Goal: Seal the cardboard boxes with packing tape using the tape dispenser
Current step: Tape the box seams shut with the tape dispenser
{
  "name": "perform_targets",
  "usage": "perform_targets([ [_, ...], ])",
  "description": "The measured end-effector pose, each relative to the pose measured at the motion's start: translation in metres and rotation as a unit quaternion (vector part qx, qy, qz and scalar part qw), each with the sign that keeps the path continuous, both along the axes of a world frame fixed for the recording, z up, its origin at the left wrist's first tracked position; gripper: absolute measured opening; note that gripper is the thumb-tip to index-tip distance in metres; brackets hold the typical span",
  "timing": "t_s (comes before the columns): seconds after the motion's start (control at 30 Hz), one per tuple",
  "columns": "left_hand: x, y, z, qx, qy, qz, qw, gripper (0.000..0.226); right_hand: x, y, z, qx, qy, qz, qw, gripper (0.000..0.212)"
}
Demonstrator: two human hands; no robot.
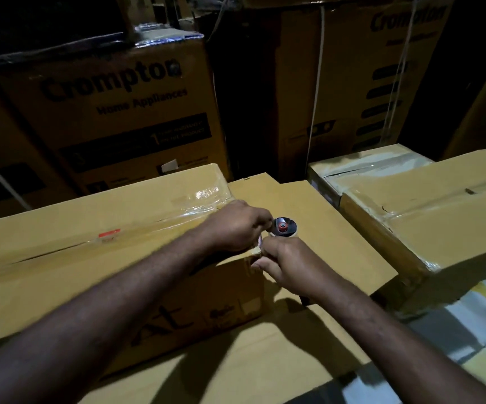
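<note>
r hand (282,263) grips small tape dispenser w/ red hub (284,228) at corner of taped brown cardboard box (90,258); l hand (236,225) curled beside dispenser, can't tell its hold.

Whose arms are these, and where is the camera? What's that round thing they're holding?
The camera sits on a person's head, looking down, so you see their own two arms. There is no robot here. The left hand and right hand both hold a tape dispenser, a tool that rolls out sticky tape, at the end of a cardboard box. Shiny clear tape runs along the box's top seam. The box stands on a flat cardboard sheet. More taped boxes sit on the right, and big printed boxes are stacked behind.
</note>
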State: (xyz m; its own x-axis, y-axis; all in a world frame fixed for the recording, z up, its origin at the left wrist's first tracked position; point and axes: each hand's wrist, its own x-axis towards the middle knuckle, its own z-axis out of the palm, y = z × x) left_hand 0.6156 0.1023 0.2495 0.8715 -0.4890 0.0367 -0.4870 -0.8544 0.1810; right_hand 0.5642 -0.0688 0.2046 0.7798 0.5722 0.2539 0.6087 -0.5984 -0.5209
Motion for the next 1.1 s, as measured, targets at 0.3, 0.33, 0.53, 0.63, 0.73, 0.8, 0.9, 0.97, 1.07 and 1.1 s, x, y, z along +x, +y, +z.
perform_targets([
  [0.3,-0.014,-0.004,0.002,-0.037,-0.032,0.035,0.998,0.025,0.003,-0.010,0.015,0.040,0.089,-0.002,0.995,0.020],
  [0.33,-0.018,-0.004,0.001,-0.053,-0.059,0.035,0.996,0.025,0.002,-0.009,0.017,0.031,0.076,-0.006,0.997,0.023],
  [0.53,-0.053,0.006,0.002,-0.189,-0.165,0.089,0.964,0.033,0.000,-0.005,0.040,-0.107,0.080,-0.012,0.991,0.016],
  [0.63,-0.093,0.013,0.004,-0.272,-0.207,0.111,0.933,0.026,-0.003,-0.009,0.062,-0.226,0.018,-0.034,0.973,0.018],
  [0.73,-0.141,0.025,0.002,-0.337,-0.240,0.161,0.896,0.023,-0.016,0.001,0.091,-0.198,-0.094,-0.049,0.975,0.043],
  [0.8,-0.172,0.037,-0.004,-0.372,-0.261,0.226,0.862,0.026,-0.030,0.021,0.105,-0.101,-0.113,0.000,0.988,0.044],
  [0.9,-0.212,0.059,-0.009,-0.394,-0.276,0.332,0.812,0.033,-0.038,0.060,0.099,-0.072,-0.100,0.071,0.990,0.051],
  [0.97,-0.235,0.075,-0.008,-0.399,-0.281,0.396,0.778,0.029,-0.043,0.084,0.084,-0.113,-0.083,0.119,0.983,0.059],
  [1.07,-0.261,0.112,-0.006,-0.382,-0.320,0.463,0.733,0.023,-0.063,0.114,0.063,-0.184,-0.120,0.188,0.957,0.061],
  [1.1,-0.267,0.130,-0.007,-0.377,-0.327,0.487,0.717,0.021,-0.071,0.124,0.058,-0.196,-0.143,0.207,0.948,0.063],
])
